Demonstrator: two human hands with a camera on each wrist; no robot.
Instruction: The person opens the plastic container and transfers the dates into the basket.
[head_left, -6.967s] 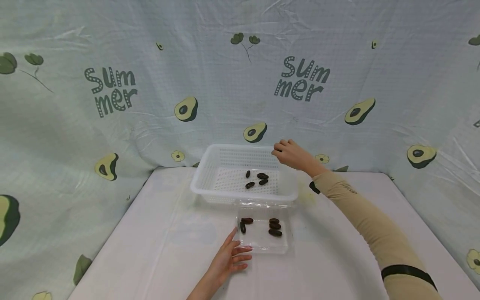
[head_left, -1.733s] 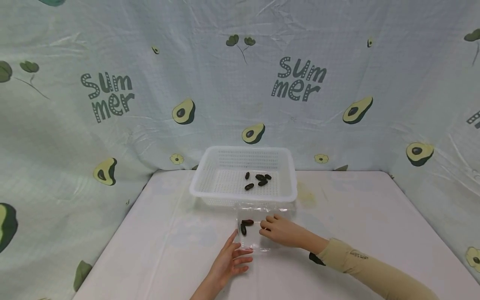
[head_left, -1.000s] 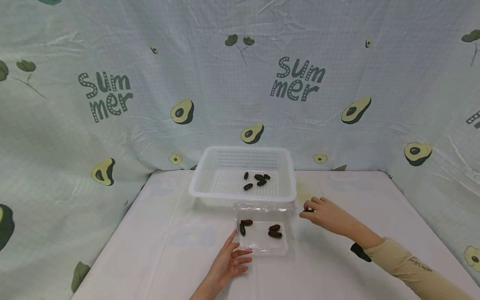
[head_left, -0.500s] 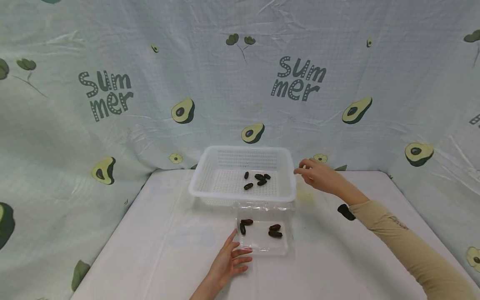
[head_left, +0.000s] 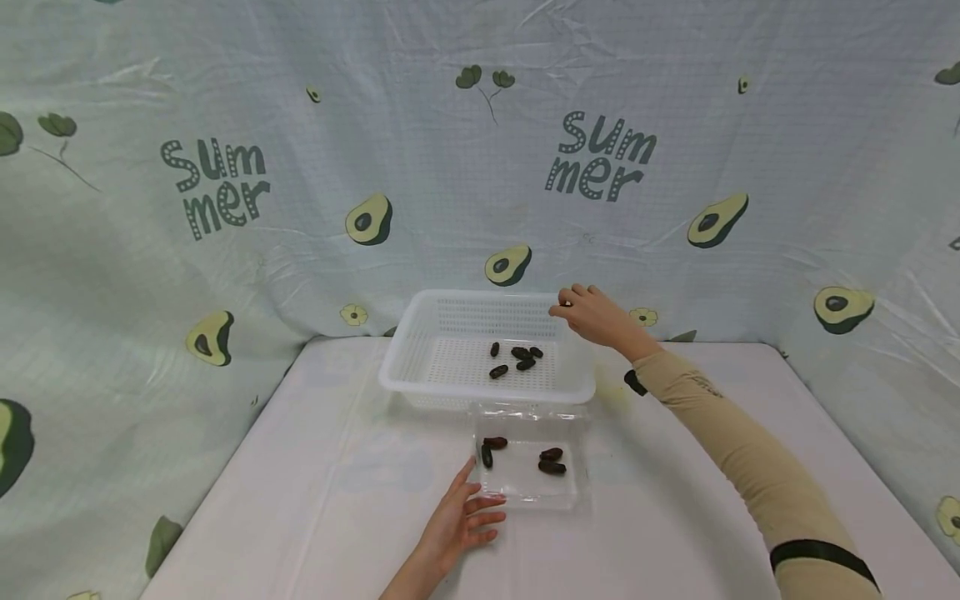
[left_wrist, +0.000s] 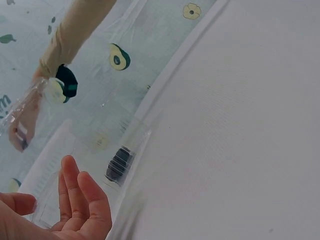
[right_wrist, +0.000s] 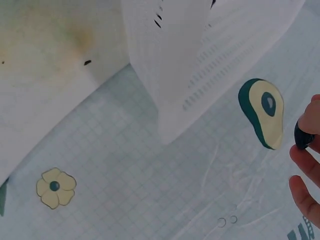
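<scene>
In the right wrist view, my right hand (right_wrist: 307, 150) pinches a dark date (right_wrist: 303, 137) between thumb and fingers. The head view has this right hand (head_left: 596, 318) raised above the back right corner of a white perforated plastic basket (head_left: 431, 388). Several dates (head_left: 521, 353) lie on the basket floor. In front of it stands a clear plastic box (head_left: 517, 483), with two dates (head_left: 552, 468) at its right and two more dates (head_left: 495, 443) at its left. My left hand (head_left: 453, 527) rests at the box's front left corner, fingers extended and slightly bent.
A pale cloth covers the table (head_left: 375, 500). Behind it hangs a curtain (head_left: 450, 167) printed with avocados, and it meets the table's back edge. The basket stands close to that curtain, with the box right against its front.
My right hand has taken a date from the box's right group and carried it up to the basket. Over the longer span, another date has joined those in the basket. My left hand stays put.
</scene>
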